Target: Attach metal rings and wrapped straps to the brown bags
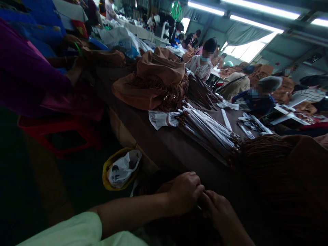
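Observation:
Near the bottom middle, my left hand [186, 192] is closed, fingers curled in a pinch. My right hand [217, 206] meets it fingertip to fingertip, also closed. What they grip is dark and mostly covered by the fingers; a small metallic glint shows between them. A dark brown mass [164, 187] lies in shadow beside my left hand, its kind hard to make out. Just beyond my hands, on the dark table [164, 145], lies a bundle of brown straps wrapped in white [205, 126]. To the right rests a brown fringed bag [302, 164].
Brown fringed bags [159, 78] are piled farther along the table. A yellow-rimmed bin [105, 177] with a white liner stands on the floor at left. Near a red stool [61, 128] is a person in purple [28, 68]. Several other people work across the table.

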The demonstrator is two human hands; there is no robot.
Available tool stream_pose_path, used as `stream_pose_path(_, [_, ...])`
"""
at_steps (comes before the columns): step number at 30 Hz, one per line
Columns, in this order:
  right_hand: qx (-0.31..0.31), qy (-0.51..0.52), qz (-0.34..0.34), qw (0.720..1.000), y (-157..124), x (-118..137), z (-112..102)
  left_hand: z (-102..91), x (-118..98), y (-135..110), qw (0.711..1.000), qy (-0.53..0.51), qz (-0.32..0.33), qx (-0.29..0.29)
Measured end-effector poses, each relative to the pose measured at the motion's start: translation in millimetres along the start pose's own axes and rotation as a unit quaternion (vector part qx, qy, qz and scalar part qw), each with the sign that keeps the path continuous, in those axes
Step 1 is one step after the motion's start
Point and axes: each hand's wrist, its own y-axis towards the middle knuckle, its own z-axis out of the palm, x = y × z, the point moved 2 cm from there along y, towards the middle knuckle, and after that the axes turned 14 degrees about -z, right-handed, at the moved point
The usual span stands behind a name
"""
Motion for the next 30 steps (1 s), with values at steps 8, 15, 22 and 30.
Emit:
stream_pose_path(8, [0.108, 0.282, -0.077, 0.95, 2.5, -8.4, -9.9, 3.4, 17.1, 19.0, 0.857, -0.454, -0.056, 0.237])
stream_pose_path(15, [0.032, 0.162, -0.034, 0.986, 18.7, 3.3, -22.7, -12.7, 20.7, 27.0, 0.966, -0.221, -0.005, 0.134])
stream_pose_path(22, [-0.089, -0.1, -0.03, 0.991, 37.1, 41.5, -9.1, -3.8, 15.5, 27.5, 0.966, -0.199, 0.071, 0.147])
stream_pose_path(30, [-0.065, 0.043, -0.111, 0.991, 15.9, -2.1, -59.7, -25.8, 21.3, 19.3, 0.967, -0.211, -0.039, 0.138])
